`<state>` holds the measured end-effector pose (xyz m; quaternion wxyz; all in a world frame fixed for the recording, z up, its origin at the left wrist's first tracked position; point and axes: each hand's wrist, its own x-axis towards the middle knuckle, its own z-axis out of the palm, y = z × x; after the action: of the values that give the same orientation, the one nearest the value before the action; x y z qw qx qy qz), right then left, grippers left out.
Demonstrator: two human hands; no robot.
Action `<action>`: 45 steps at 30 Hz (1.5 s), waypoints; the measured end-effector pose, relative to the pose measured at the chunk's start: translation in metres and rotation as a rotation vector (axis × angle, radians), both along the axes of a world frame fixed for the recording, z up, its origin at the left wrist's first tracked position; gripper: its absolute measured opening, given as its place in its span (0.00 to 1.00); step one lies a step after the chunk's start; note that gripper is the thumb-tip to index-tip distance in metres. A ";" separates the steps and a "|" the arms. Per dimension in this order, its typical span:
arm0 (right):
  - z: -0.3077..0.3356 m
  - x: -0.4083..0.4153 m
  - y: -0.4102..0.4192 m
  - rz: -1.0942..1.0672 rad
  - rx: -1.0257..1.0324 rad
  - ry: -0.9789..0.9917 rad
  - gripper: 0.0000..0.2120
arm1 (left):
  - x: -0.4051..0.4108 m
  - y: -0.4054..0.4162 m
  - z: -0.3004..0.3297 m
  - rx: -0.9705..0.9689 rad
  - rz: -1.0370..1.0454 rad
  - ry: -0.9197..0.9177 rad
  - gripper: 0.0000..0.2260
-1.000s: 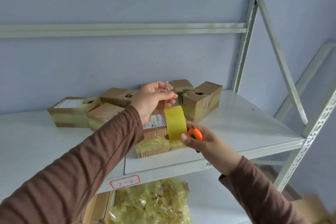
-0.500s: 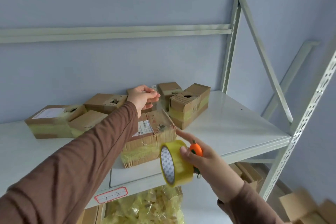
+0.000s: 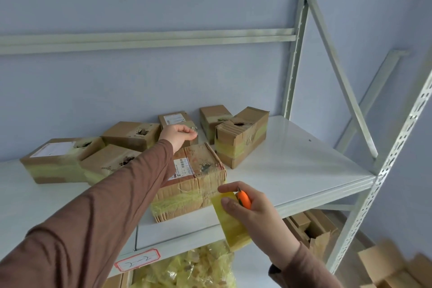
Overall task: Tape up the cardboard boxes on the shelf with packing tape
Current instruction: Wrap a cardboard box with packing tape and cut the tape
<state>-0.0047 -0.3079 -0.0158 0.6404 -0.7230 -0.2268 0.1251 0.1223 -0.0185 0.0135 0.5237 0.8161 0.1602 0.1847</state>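
Observation:
A worn cardboard box (image 3: pixel 198 177) with a white label lies near the front edge of the white shelf (image 3: pixel 292 170). My left hand (image 3: pixel 177 134) reaches over its far side and pinches the clear end of the tape strip. My right hand (image 3: pixel 252 213) is in front of the box, below the shelf edge, gripping the yellowish tape roll (image 3: pixel 230 220) together with a small orange cutter (image 3: pixel 244 199). The tape between the hands is barely visible across the box top.
Several other taped boxes sit behind: two at left (image 3: pixel 56 159), one upright at right (image 3: pixel 240 138). Shelf uprights (image 3: pixel 294 54) stand at right. A red-framed label (image 3: pixel 138 262) marks the shelf edge; a bag of yellow scraps (image 3: pixel 187 269) lies below, loose cardboard (image 3: pixel 383 264) on the floor.
My left hand moved farther back over the box with the tape end. My right hand brought the roll down from above the box to in front of it, below the shelf edge.

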 end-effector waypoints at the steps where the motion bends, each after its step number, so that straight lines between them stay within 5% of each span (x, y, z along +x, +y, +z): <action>1: 0.000 0.000 0.000 0.001 -0.012 0.003 0.05 | 0.003 0.002 -0.005 0.018 0.001 0.016 0.05; 10: -0.001 0.002 0.000 -0.011 -0.067 -0.003 0.05 | 0.015 0.004 -0.015 0.459 0.092 0.206 0.09; 15: 0.000 0.004 0.000 -0.004 -0.057 0.007 0.05 | 0.011 -0.001 -0.013 0.447 -0.003 0.371 0.29; 20: 0.000 0.005 0.000 0.005 -0.026 0.019 0.05 | 0.004 0.000 -0.006 0.459 -0.141 0.409 0.26; 22: 0.000 0.005 0.001 0.010 -0.010 0.014 0.05 | -0.003 -0.003 -0.011 0.680 -0.079 0.372 0.25; 24: 0.001 0.005 0.000 0.019 0.017 0.009 0.05 | -0.011 -0.005 -0.011 0.901 -0.008 0.133 0.26; 26: 0.003 0.007 -0.001 0.024 0.038 0.008 0.05 | -0.024 -0.002 0.007 0.775 -0.197 -0.015 0.36; 28: 0.005 0.009 -0.003 0.033 0.051 0.012 0.05 | -0.039 0.005 0.022 0.636 -0.520 0.118 0.48; 30: 0.006 0.010 -0.003 0.042 0.084 0.012 0.05 | -0.054 0.006 0.020 0.727 -0.723 0.365 0.52; 34: 0.012 0.009 -0.002 0.074 0.199 0.043 0.13 | -0.066 -0.006 -0.004 1.059 -0.726 0.496 0.40; 39: 0.010 0.010 0.000 0.076 0.119 0.052 0.12 | -0.078 -0.021 -0.012 1.100 -0.640 0.488 0.27; 45: -0.008 0.008 -0.004 0.075 0.075 0.045 0.05 | -0.103 -0.041 -0.027 1.212 -0.407 0.362 0.24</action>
<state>0.0033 -0.3122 -0.0238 0.6671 -0.6864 -0.2437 0.1564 0.0190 -0.0597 -0.0132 -0.0385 0.9983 -0.0441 -0.0005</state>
